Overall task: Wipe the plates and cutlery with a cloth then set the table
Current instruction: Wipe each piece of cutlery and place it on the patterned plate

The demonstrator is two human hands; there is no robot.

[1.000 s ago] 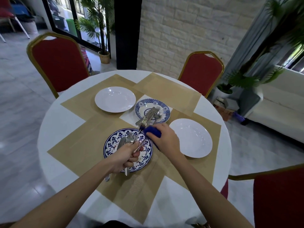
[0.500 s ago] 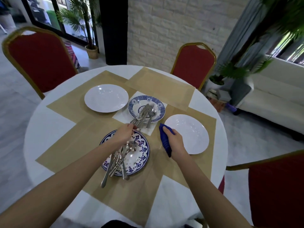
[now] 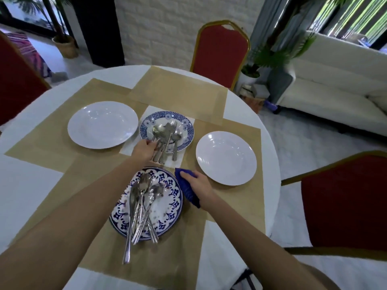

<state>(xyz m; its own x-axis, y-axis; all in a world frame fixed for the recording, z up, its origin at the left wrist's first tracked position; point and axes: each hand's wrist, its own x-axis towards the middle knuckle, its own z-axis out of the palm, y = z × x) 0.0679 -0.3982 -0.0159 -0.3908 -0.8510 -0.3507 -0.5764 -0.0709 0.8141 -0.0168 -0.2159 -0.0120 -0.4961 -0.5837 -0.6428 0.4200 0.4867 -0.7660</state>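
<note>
The left hand (image 3: pixel 145 150) is reaching out to the far plate (image 3: pixel 189 130), the small blue one in the middle of the table (image 3: pixel 25 195). Its fingertips are sitting right at the handle ends of the far cutlery (image 3: pixel 167 132). The fingers are bending in towards those handles, but I cannot tell whether they are pinching one or only touching. That cutlery is lying bunched across the far plate, with the handles hanging over its near rim.

The right hand (image 3: pixel 198 184) is gripping the cloth (image 3: pixel 187 193), fingers curling over the top of the blue bundle. It is resting on the mat (image 3: pixel 230 197) between the near plate (image 3: pixel 173 193) and the right white plate (image 3: pixel 226 158). The cloth is lying just beside the near plate's rim.

On that patterned near plate the near cutlery (image 3: pixel 139 206) is lying in a heap. Its handles are pointing back towards the person, and one long handle is sticking out past the rim onto the mat. The left white plate (image 3: pixel 102 124) is sitting to the left of the far plate. Red chairs (image 3: pixel 222 47) are standing round the table.
</note>
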